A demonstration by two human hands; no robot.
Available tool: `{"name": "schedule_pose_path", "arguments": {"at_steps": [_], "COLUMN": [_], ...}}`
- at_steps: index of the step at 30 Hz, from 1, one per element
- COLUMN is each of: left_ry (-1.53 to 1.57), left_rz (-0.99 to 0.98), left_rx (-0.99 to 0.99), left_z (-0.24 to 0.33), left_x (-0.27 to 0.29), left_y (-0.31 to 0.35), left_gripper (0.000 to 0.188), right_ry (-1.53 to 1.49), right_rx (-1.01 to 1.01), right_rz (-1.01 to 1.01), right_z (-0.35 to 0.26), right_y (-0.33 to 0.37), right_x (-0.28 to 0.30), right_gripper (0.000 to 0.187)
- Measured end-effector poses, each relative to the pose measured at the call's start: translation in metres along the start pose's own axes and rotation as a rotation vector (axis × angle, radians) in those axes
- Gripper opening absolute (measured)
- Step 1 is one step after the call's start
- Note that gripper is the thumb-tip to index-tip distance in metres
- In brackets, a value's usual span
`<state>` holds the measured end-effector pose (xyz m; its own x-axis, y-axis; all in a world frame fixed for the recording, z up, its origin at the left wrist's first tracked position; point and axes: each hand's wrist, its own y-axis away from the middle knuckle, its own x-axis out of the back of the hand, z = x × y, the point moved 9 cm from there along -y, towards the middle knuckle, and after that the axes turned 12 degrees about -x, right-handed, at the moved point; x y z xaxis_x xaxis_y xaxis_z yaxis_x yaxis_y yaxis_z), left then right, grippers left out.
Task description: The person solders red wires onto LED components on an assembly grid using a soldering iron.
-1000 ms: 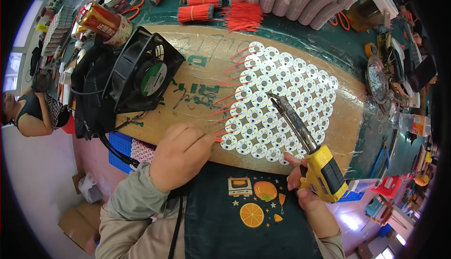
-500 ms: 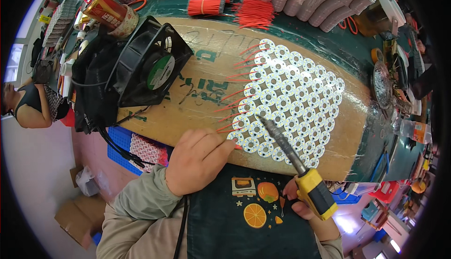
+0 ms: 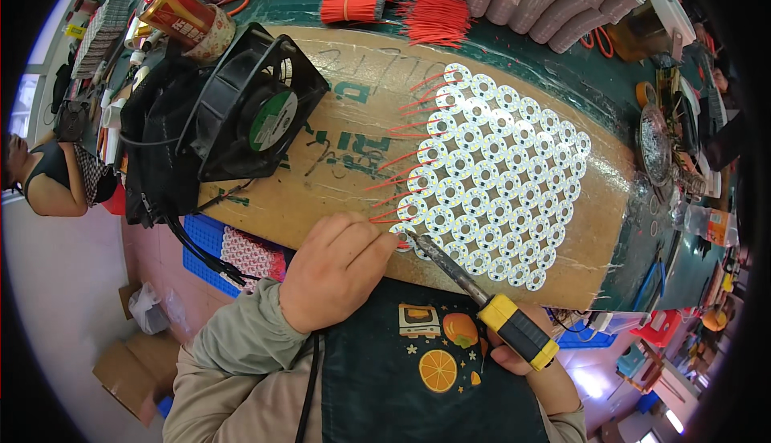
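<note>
A panel of round white LED boards (image 3: 474,179) with centre holes lies on a brown cardboard sheet (image 3: 337,190). Thin red wires (image 3: 411,128) stick out from its left edge. My left hand (image 3: 333,270) is closed at the panel's near-left corner, fingertips pinching a short red wire over the corner board. From the right, my right hand (image 3: 509,358) grips a soldering iron (image 3: 520,332) by its yellow and black handle. The iron's tip points at that corner board, close to my left fingertips; whether it touches cannot be seen.
A black fan (image 3: 269,114) stands left of the panel, cables hanging below. Bundles of red wire (image 3: 352,9) and stacked grey rolls (image 3: 526,9) line the back. A round metal dish (image 3: 652,146) sits at right. Another person (image 3: 60,174) is at far left.
The soldering iron has swung left and down, its tip going from the panel's middle-left boards to the near-left corner. My left hand has stayed nearly in place.
</note>
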<state>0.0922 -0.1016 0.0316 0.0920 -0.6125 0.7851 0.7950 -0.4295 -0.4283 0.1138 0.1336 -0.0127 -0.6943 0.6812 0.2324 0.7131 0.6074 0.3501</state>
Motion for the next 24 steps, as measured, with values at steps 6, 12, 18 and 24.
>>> {"name": "schedule_pose_path", "arguments": {"at_steps": [6, 12, 18, 24], "left_ry": [-0.009, -0.006, -0.002, -0.002], "left_rz": [0.004, 0.007, 0.011, 0.013], "left_rx": [-0.008, -0.018, -0.015, -0.010], "left_z": [0.000, 0.001, 0.000, 0.000], "left_x": [-0.001, 0.000, 0.000, -0.001], "left_y": [0.000, 0.000, 0.000, 0.000], "left_gripper": [0.035, 0.035, 0.035, 0.034], "right_ry": [0.061, 0.101, 0.167, 0.204], "right_rx": [-0.072, -0.052, -0.027, 0.005], "right_rz": [-0.033, 0.013, 0.009, 0.022], "right_z": [0.013, 0.014, 0.013, 0.007], "right_y": [0.003, 0.003, 0.005, 0.003], "right_x": [-0.005, -0.005, -0.006, -0.006], "right_gripper": [0.046, 0.041, 0.039, 0.043]}}
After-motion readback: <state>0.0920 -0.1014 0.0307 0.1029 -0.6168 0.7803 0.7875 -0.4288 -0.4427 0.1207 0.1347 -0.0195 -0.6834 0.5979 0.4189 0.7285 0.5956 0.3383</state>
